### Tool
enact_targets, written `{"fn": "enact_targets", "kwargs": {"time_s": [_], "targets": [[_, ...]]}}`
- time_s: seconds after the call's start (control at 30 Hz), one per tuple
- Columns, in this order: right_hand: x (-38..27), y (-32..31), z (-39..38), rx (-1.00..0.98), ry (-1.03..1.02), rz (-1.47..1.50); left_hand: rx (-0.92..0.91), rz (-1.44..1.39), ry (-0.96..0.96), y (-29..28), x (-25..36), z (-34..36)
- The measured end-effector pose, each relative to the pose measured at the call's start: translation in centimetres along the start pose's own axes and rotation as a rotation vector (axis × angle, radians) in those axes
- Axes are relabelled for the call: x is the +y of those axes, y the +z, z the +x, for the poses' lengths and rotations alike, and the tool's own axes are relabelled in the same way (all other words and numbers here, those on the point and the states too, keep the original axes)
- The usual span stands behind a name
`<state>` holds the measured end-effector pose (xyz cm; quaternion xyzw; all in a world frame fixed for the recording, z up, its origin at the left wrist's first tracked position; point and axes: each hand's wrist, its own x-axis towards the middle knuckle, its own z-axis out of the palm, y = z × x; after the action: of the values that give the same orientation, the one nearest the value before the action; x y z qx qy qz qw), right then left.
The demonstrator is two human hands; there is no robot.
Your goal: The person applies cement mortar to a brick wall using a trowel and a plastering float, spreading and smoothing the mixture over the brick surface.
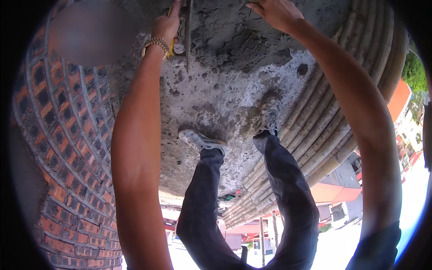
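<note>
Plastering trowel (pixel 188 38) at the top of the view, left of centre: we see its long, thin blade nearly edge-on, running upward out of the picture, with a yellow handle on its left side. The left hand (pixel 166 28) is wrapped around that handle, one finger stretched along it toward the upper edge. On its wrist we notice a woven, gold-coloured band (pixel 156 42).

The right hand (pixel 281 13) is well apart from the trowel, at the upper edge and right of centre, its fingers bent toward the left and partly cut off; we cannot tell whether it holds anything. Between and below the two hands we see rough, dark grey mortar (pixel 234 42) spread over a paler, stained concrete floor (pixel 243 96).

Below the mortar stand two light, dirt-marked shoes (pixel 202 140), toes turned apart, under dark trousers (pixel 288 180). To our left a red and dark brick wall (pixel 60 135) curves along the rim. To our right lies a row of long, tan, round poles (pixel 321 117), side by side; beyond them we make out green foliage (pixel 415 72) and red-roofed buildings.
</note>
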<state>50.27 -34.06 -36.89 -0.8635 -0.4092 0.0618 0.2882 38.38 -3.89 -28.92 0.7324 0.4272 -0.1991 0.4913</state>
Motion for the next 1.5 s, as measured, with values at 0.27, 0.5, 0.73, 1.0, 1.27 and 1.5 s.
{"fn": "enact_targets", "kwargs": {"time_s": [0.27, 0.5, 0.73, 1.0, 1.27, 1.5], "targets": [[-5.8, 0.6, -14.3, -0.540, 0.080, -0.203, -0.181, 0.057, -0.243, 4.9, -20.2, -7.0], [-5.4, 0.0, -21.7, -0.456, 0.582, 0.059, -0.119, -0.550, -0.400, 2.9, -22.6, -5.9], [-17.1, 6.4, -17.7, -0.406, 0.790, 0.428, -0.125, -0.832, -0.489, 11.0, -21.0, -3.7], [-33.7, -8.8, -12.0, -0.414, 0.594, 0.450, -0.061, -1.088, -0.501, 2.1, -25.1, -22.5], [-56.7, -45.7, -4.2, -0.588, 0.329, 0.285, -0.088, -1.243, -0.578, 0.4, -7.5, -58.5], [-66.1, -68.2, 0.7, -0.450, -0.093, 0.423, 0.091, -1.950, -0.126, -11.4, 12.5, -56.5]]}}
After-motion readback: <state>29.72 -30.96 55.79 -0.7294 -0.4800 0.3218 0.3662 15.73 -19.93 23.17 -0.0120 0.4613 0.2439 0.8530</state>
